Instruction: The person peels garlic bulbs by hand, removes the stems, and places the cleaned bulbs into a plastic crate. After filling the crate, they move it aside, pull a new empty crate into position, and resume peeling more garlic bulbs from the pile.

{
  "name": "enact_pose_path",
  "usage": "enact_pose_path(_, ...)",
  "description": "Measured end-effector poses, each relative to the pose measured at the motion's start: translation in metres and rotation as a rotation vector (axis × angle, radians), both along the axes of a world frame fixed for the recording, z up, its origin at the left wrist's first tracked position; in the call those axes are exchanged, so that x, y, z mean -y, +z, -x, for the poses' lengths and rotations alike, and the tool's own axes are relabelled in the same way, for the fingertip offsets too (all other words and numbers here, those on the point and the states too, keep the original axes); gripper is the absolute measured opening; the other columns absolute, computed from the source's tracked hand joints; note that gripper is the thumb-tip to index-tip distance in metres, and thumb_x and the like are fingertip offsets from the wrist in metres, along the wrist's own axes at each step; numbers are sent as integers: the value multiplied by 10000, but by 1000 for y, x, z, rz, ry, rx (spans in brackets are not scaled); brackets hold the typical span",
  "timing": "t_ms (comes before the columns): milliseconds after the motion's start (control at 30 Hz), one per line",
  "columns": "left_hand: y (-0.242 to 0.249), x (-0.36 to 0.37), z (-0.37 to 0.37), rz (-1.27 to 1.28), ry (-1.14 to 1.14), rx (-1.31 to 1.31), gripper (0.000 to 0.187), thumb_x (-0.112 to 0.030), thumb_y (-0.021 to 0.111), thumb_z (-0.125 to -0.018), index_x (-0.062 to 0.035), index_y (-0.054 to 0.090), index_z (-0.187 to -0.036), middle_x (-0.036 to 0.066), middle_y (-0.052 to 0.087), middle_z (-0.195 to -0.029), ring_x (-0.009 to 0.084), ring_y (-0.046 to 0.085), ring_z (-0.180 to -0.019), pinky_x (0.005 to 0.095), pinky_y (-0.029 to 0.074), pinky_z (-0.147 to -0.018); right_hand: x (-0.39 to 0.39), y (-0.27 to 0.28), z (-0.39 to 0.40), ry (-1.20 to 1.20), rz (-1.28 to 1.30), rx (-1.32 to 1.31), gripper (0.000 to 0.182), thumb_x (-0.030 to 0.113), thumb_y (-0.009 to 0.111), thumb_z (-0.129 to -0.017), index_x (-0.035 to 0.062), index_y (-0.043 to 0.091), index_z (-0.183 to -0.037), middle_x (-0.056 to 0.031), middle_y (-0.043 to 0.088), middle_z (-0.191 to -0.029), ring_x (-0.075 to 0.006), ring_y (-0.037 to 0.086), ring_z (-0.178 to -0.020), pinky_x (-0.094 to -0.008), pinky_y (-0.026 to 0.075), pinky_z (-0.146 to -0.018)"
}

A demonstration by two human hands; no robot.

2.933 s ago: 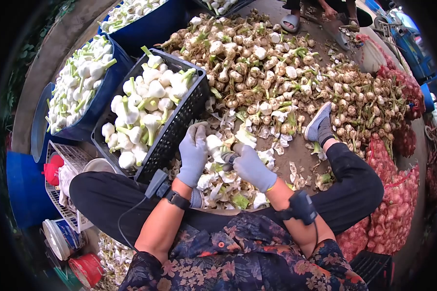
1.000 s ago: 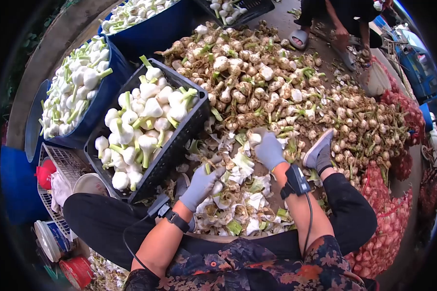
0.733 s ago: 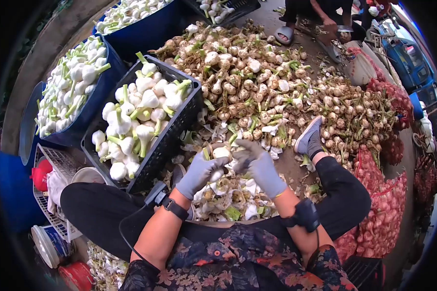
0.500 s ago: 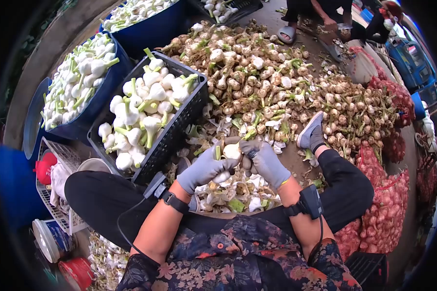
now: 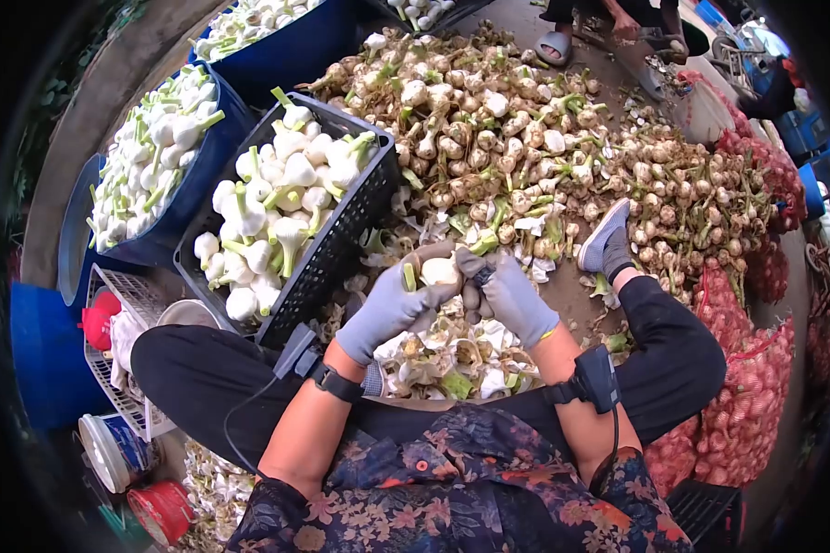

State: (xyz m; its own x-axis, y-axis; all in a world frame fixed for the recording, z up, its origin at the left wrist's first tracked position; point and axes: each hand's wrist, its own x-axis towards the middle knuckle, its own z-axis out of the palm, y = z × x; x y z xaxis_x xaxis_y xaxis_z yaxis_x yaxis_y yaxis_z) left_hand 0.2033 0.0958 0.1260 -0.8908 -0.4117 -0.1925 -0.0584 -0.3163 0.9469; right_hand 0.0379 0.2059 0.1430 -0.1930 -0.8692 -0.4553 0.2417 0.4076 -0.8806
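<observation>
In my left hand [image 5: 398, 302], in a grey glove, is a garlic bulb [image 5: 441, 272], white, with a cut green stem [image 5: 409, 276] showing between the fingers. My right hand [image 5: 516, 300], gloved the same way, is closed just beside the bulb, fingertips bent towards it. A small dark thing [image 5: 482, 275] shows at its thumb and fingers; its kind I cannot make out. Below both hands lie loose garlic skins [image 5: 452, 355]. In front spreads a heap of unpeeled garlic [image 5: 470, 138]. At the left a black crate [image 5: 346, 221] holds clean white bulbs.
Blue tubs [image 5: 226, 138] of white garlic stand at the far left. Red net sacks [image 5: 742, 405] are at the right. A white rack [image 5: 124, 369] and buckets [image 5: 111, 452] stand beside my left knee. Another person's hand [image 5: 625, 26] and foot are at the top right.
The view has shifted slightly, so the surroundings sit a little further right. Both hands stay together at the bulb, which shows whiter and slightly more exposed. The other person's hand has moved up in view.
</observation>
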Motion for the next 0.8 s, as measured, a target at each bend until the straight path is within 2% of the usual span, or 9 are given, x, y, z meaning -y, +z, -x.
enact_pose_path(200,-6,-2,0,-128,209,-26,574,-141,744,-831,-25,482,-1329,44,638,-1046,84,596,-861,224,492,-734,5,7,-5,-43,-25,32,321,262,544,-960,-8,646,-821,-37,594,-631,-104,513,-455,-235,432,-442)
enact_pose_path(300,-5,-5,-2,-145,197,24,544,-261,689,-891,-42,470,-1339,52,624,-1030,95,598,-812,234,497,-675,5,4,-5,-56,-46,-22,277,224,558,-945,-7,652,-824,-38,613,-651,-122,540,-481,-252,456,-470)
enact_pose_path(467,-13,-8,3,-611,131,-135,776,-673,406,-915,-48,425,-1374,69,602,-993,119,599,-614,246,464,-550,3,-12,-8,190,70,-1313,174,128,595,-916,-14,636,-1008,-69,701,-866,-209,663,-704,-342,530,-662)
enact_pose_path(500,-11,-2,-3,-595,40,-142,767,-671,415,-910,-69,421,-1385,72,606,-1062,134,638,-751,260,509,-643,5,-15,-11,189,69,-1313,174,128,595,-916,-14,636,-1008,-69,701,-866,-209,663,-704,-342,530,-662)
enact_pose_path(567,15,-4,0,-513,44,-172,695,-592,477,-926,-71,425,-1383,71,605,-1105,136,636,-838,262,517,-706,11,-22,-19,-228,405,-306,176,56,606,-892,-7,624,-1055,-88,695,-1003,-168,658,-918,-303,511,-801)
enact_pose_path(600,24,-4,1,-430,49,-201,631,-513,538,-941,-73,428,-1381,69,604,-1147,138,635,-925,264,525,-768,11,-22,-17,-227,405,-306,176,56,606,-892,-7,624,-1055,-88,695,-1003,-168,658,-918,-303,511,-801)
enact_pose_path(667,7,-1,4,-89,45,-34,517,-91,676,-852,-6,471,-1319,72,609,-1177,106,603,-992,220,476,-864,9,-20,-10,-69,215,-54,164,14,589,-886,-2,636,-1042,-91,677,-1073,-144,616,-1038,-280,473,-884)
enact_pose_path(733,-20,2,-6,132,22,307,409,-114,653,-885,18,528,-1251,60,641,-1067,88,596,-931,224,475,-827,11,-12,-10,-40,220,-181,166,30,590,-887,-3,635,-1043,-84,685,-1043,-153,644,-928,-299,505,-812)
enact_pose_path(800,-28,2,-4,61,232,212,347,-109,634,-899,19,556,-1213,49,645,-1005,83,594,-870,230,483,-776,14,-9,-8,125,-122,-856,189,45,581,-892,-10,631,-1067,-63,690,-982,-154,650,-793,-324,526,-717)
